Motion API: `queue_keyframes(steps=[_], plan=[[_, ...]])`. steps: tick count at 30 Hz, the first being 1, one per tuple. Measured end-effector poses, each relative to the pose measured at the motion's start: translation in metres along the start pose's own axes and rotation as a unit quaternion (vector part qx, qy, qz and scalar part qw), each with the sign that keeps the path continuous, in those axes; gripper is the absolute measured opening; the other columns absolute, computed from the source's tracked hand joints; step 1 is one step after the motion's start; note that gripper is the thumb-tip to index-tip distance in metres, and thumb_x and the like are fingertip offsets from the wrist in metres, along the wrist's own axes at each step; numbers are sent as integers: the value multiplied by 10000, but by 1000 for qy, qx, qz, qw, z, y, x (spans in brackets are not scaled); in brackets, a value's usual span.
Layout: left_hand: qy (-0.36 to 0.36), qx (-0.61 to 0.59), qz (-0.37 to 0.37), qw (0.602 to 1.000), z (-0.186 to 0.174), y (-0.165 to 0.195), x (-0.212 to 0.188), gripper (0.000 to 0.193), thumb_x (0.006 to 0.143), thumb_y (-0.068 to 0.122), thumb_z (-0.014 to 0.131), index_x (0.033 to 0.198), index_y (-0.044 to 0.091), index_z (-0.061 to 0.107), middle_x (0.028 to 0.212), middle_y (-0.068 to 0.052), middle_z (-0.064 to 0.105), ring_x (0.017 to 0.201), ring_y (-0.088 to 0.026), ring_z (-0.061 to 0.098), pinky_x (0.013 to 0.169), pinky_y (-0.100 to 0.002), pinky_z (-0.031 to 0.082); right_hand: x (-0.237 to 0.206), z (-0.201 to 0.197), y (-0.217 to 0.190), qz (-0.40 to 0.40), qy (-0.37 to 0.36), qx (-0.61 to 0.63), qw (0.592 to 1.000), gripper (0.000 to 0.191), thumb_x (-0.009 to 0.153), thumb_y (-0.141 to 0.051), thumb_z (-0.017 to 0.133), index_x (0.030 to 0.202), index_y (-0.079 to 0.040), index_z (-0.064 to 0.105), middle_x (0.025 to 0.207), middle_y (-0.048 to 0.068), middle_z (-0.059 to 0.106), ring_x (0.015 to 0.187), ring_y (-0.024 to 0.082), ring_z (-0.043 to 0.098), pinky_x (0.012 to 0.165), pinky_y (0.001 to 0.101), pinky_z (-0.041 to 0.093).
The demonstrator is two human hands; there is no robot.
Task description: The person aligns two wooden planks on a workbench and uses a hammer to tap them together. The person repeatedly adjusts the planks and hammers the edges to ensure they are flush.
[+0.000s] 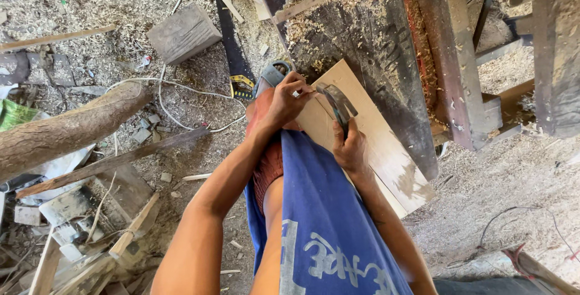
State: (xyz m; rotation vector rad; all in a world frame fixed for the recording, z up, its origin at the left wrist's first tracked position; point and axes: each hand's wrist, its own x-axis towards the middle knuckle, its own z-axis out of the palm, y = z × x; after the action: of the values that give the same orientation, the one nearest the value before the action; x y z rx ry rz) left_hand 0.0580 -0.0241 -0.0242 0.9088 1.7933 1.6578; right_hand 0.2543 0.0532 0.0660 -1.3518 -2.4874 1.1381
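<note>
While the right hand (351, 149) clenches the handle of a claw hammer (336, 105), the tool's dark metal head sits just above the fist, over the face of a pale wooden board (380, 144). The board lies slanted under both hands, its upper end resting against a dark, sawdust-strewn workbench slab (362, 47) and its lower end running down beside the blue shorts (332, 222) on the person's raised leg. Just left of the hammer head, the left hand (286, 98) pinches something small against the board's top corner; the fingers are closed, but what they hold is too small to tell. Behind that hand, a foot in a grey sandal (270, 75) shows past the knee. Farther left of the grip, a handsaw (232, 47) with a dark blade and a yellow-and-black handle lies on the sawdust floor, crossed by a white cord (181, 86). Beyond it stands a grey wooden block (183, 32), and well to the left a rough log (66, 127) lies across the ground above a heap of timber scraps (90, 240). To the right of the grip, reddish-brown beams (450, 53) of a frame rise beside the slab.
</note>
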Motion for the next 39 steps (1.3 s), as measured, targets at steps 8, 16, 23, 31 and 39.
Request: queue_keyframes(steps=[8, 16, 23, 31, 39], plan=[[-14, 20, 12, 1000, -4, 2, 3, 158, 815, -10, 855, 836, -6, 698, 914, -65, 615, 803, -172, 640, 704, -291, 541, 2, -9, -17, -7, -28, -14, 999, 337, 1055, -402, 505, 1114, -75, 560, 716, 222, 676, 673, 468, 672, 548, 558, 493], [-29, 43, -2, 999, -8, 5, 4, 140, 800, 22, 860, 843, 22, 726, 901, -62, 618, 786, -179, 634, 703, -304, 525, -2, -5, -22, 14, -53, -40, 998, 328, 1077, -399, 520, 1087, -75, 569, 736, 232, 690, 698, 476, 674, 596, 575, 497], [-48, 44, -9, 998, -13, 12, 6, 120, 821, 57, 850, 900, 31, 765, 923, -60, 640, 828, -175, 661, 735, -305, 551, 1, -4, -3, 55, -56, -31, 996, 336, 1062, -396, 537, 1049, -62, 574, 707, 214, 673, 661, 443, 675, 557, 543, 489], [-172, 140, -27, 975, -33, 13, 27, 125, 833, 105, 820, 956, 85, 816, 938, -64, 696, 843, -192, 705, 755, -322, 584, -5, -2, 33, 94, 71, 28, 993, 361, 953, -410, 738, 985, -76, 603, 674, 112, 657, 589, 312, 671, 575, 437, 507], [-242, 199, -128, 941, -30, 25, 88, 308, 926, 192, 743, 1226, 128, 722, 1140, -102, 740, 915, -225, 731, 830, -385, 589, -11, 22, 44, 178, 39, 7, 983, 596, 785, -394, 867, 1167, -28, 591, 879, 179, 712, 777, 357, 718, 662, 465, 548]])
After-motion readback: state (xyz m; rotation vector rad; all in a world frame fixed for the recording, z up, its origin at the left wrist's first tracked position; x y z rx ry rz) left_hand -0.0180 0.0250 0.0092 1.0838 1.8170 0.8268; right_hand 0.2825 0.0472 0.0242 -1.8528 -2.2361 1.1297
